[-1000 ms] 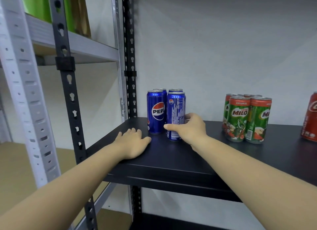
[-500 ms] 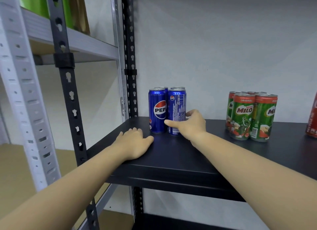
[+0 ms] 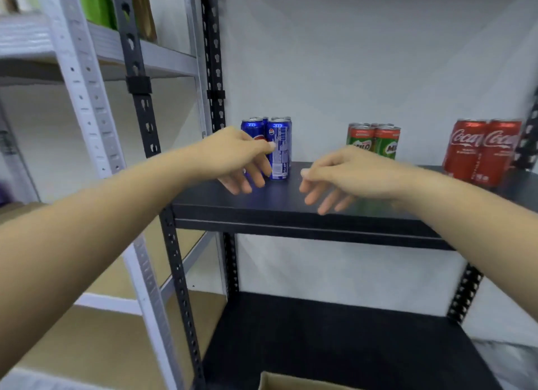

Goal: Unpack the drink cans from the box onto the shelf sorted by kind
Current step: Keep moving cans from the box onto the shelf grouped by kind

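Both hands are off the shelf now. A sec ago the right hand (image 3: 353, 175) was on the front-right Pepsi can, nudging it in beside the others, and the left hand (image 3: 233, 158) lay flat on the black shelf board (image 3: 291, 212). Now both hover above the front edge, fingers loose and hanging down, holding nothing afaict (bit blurry tho).

Pepsi cans (image 3: 269, 145) stand in a tight group just behind the left hand's fingers, which overlap the front-left one in view; can't tell if they touch. Milo cans (image 3: 374, 140) sit just behind the right hand, Coca-Cola cans (image 3: 483, 151) further out to its right, well apart from the Milo.

Imo that Pepsi is placed and let go, 3 kinds kept separate. A cardboard box (image 3: 294, 382) edge shows below the hands, so prob next is reaching down for another can. Can't see what's left inside.
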